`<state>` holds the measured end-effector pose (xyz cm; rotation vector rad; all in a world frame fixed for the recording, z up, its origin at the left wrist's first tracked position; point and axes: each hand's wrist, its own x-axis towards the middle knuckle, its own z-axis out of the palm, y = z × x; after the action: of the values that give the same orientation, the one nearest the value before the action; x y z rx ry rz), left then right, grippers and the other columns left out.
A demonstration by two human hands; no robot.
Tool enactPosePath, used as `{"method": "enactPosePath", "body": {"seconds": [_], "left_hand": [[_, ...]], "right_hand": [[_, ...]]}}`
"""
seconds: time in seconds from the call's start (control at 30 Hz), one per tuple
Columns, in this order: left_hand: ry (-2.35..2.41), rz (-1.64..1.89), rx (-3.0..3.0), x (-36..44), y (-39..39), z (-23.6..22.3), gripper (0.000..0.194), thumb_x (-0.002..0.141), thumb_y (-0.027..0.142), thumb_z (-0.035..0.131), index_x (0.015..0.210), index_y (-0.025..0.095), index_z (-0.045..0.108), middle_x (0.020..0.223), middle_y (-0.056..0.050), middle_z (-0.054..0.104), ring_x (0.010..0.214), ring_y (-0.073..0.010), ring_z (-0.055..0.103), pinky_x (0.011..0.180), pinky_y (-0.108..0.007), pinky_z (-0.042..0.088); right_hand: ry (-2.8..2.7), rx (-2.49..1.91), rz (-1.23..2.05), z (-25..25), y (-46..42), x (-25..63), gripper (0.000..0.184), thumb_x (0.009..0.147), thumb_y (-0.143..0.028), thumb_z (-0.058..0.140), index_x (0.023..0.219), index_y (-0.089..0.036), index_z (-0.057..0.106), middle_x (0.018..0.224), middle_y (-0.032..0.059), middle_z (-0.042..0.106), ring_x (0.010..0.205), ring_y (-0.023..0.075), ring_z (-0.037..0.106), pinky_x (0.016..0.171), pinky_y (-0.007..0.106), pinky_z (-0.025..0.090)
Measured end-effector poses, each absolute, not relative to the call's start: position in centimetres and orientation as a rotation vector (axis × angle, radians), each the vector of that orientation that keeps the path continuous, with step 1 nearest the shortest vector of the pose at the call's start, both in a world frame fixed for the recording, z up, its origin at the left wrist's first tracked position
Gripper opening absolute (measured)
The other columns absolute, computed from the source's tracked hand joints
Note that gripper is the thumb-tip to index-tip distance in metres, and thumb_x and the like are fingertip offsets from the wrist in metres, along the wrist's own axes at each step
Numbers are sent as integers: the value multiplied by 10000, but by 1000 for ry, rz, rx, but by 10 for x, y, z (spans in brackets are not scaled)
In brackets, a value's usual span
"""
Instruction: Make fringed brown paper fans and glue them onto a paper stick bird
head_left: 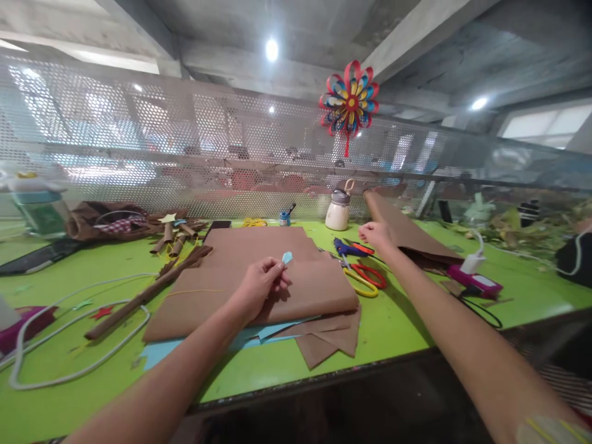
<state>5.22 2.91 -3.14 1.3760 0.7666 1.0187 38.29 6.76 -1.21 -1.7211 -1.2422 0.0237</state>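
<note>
My left hand (266, 285) pinches a small light-blue paper piece (287, 257) over a folded stack of brown paper (319, 288). My right hand (375, 235) is out to the right, its fingers curled closed; whatever they hold, if anything, is too small to make out. Just below and left of that hand lies a blue hot glue gun (345, 248) with an orange part. Scissors with one yellow and one red-orange handle (370, 276) lie beside the stack. Light-blue paper sheets (240, 341) and brown paper scraps (330, 342) stick out under the stack's near edge.
A white bottle (338, 213) and a small blue jar (284, 217) stand at the back. A brown paper roll (402, 228) lies at right, near a purple power strip (476, 282). At left are a brown paper stick (139, 299), a white cable (81, 386) and a red star (102, 312).
</note>
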Motion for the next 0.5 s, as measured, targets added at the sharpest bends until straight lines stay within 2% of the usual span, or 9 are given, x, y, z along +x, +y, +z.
{"method": "enactPosePath", "body": {"seconds": [0.13,0.27,0.5], "left_hand": [[792,1066,1360,53,28,-31,287,727,402,618,765,137,515,592,3,586,408,-50,473,400,-162,363],[812,1077,1360,54,27,-30,255,745,371,604,754,134,511,579,4,578,420,-46,473,393,-146,339],[801,1065,1337,54,30,-31,252,747,374,602,762,135,523,589,-6,581,428,-59,491,401,-167,364]], "right_hand": [[-1325,-1660,8,-33,61,363,248,744,-297,454,684,-129,626,600,57,652,546,141,589,534,239,465],[-1409,-1631,-119,-33,51,353,238,731,-333,502,707,-156,660,699,56,681,667,163,603,669,261,455],[-1258,-1737,-313,-21,42,394,345,784,-314,406,853,-102,670,841,121,690,766,205,607,737,284,429]]}}
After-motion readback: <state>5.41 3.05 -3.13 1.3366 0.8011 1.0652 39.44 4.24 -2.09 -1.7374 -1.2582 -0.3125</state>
